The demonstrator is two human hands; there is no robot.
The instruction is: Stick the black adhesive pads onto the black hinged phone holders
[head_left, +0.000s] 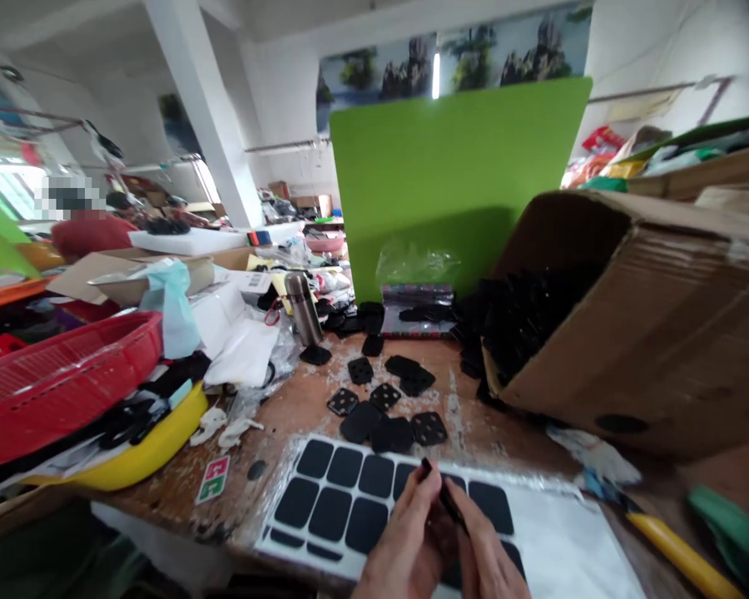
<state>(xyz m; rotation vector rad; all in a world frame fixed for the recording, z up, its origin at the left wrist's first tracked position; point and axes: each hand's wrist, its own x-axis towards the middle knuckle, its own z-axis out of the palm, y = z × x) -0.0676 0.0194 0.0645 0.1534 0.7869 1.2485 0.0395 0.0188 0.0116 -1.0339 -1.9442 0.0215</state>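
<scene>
Over the white sheet (562, 532) of black patches (329, 514), your left hand (405, 532) and right hand (483, 541) pinch thin black pieces (453, 503); I cannot tell whether these join. Left of the sheet lies a pink-and-green card (213, 480); farther beyond it, a barcode label (255, 279), its print too small to read.

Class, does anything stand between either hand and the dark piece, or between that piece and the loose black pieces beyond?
Nothing visible does: the left hand and right hand grip the dark piece directly. Toward the loose black pieces, only the white sheet with its black squares lies flat between.
</scene>
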